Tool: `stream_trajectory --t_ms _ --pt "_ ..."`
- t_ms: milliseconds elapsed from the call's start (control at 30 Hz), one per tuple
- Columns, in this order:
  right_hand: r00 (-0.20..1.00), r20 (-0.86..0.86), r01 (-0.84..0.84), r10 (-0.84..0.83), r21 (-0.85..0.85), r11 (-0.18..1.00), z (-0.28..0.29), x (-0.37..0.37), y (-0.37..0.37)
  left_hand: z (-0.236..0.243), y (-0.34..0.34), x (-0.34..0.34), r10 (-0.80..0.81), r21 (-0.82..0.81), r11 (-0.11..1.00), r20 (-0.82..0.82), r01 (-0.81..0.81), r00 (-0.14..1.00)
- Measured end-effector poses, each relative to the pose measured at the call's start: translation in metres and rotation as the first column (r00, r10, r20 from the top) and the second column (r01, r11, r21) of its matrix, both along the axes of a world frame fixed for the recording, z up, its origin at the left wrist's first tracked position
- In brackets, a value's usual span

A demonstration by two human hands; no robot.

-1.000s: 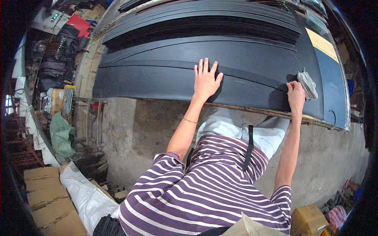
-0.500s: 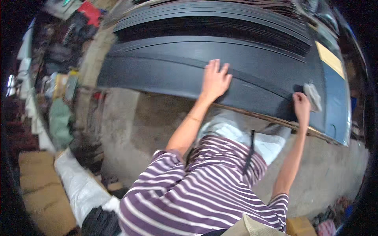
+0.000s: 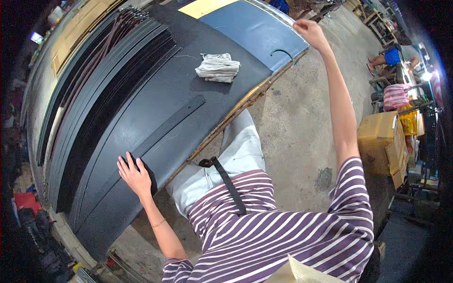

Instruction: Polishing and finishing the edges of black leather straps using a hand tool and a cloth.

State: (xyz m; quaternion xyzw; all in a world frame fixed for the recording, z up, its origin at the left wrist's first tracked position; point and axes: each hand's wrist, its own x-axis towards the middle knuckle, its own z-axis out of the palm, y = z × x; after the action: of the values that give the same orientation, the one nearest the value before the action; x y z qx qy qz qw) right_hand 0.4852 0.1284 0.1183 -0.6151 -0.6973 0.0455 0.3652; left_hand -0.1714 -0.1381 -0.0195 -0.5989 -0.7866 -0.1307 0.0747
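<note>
My left hand lies flat with its fingers spread on a long dark strip, which rests on the black-covered worktable. The strip's near-right end, with a small dark mark, lies loose on the table. Off to the far right, my right hand is raised by the table's corner, its fingers pinched together. Whatever sits between those fingers, if anything, is too small to make out. A folded whitish cloth bundle sits on the table between my two hands.
Beyond the strip stand stacked dark strips. A blue sheet with a yellow patch covers the table's right end, and a thin green curved piece lies there. Cardboard boxes stand on the floor at right; another person is farther back.
The view has swung to the right. My right hand has left the strip's end beside the cloth and moved out to the table's corner. My left hand remains on the strip.
</note>
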Motion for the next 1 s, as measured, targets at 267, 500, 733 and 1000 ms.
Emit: stream_trajectory --t_ms 267,500,733,1000 --pt "0.885 0.422 0.017 0.197 -0.452 0.892 -0.062 0.005 0.005 0.005 -0.006 -0.003 0.044 -0.01 0.999 0.007 -0.044 0.999" --pt "0.84 0.508 0.041 0.192 -0.411 0.911 -0.083 0.0 0.012 0.006 -0.005 -0.006 0.03 0.008 1.0 0.011 -0.03 0.999" --pt "0.954 -0.298 -0.203 0.044 -0.529 0.824 -0.049 0.006 -0.029 0.006 -0.005 -0.001 0.028 0.026 0.999 0.029 -0.029 0.999" --pt "0.377 -0.913 -0.311 -0.157 -0.285 0.907 -0.061 0.008 -0.113 0.003 -0.001 0.001 0.066 0.073 0.995 0.048 -0.069 0.997"
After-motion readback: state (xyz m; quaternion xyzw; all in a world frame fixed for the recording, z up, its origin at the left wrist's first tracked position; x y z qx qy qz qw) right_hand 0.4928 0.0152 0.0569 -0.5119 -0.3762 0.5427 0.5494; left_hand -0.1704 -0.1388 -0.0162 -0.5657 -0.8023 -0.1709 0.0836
